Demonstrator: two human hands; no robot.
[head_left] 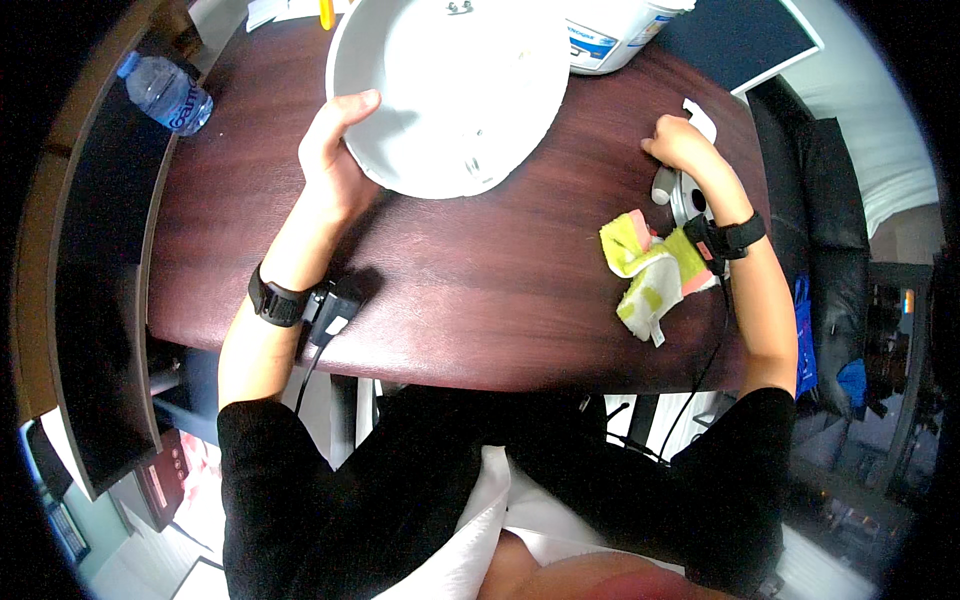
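Note:
My left hand (335, 160) grips the near left edge of a large white round cover (440, 95), thumb on its inner face and fingers underneath. Small metal clips show inside this shallow, dish-like cover, which is held over the table. At the right, my right hand (682, 145) is closed with its fingers curled; whatever it may hold is hidden. A white strip (700, 121) shows just beyond it. Under the right wrist lies a grey and silver object (688, 198), partly covered. Closer to me is a crumpled yellow, white and pink cloth (650, 268).
The dark reddish-brown table (480, 290) spans the view. A white bucket (622, 35) stands at the far side, beside a dark panel with a white edge (735, 40). A water bottle (166, 95) is at the far left. A black couch (838, 220) lies to the right.

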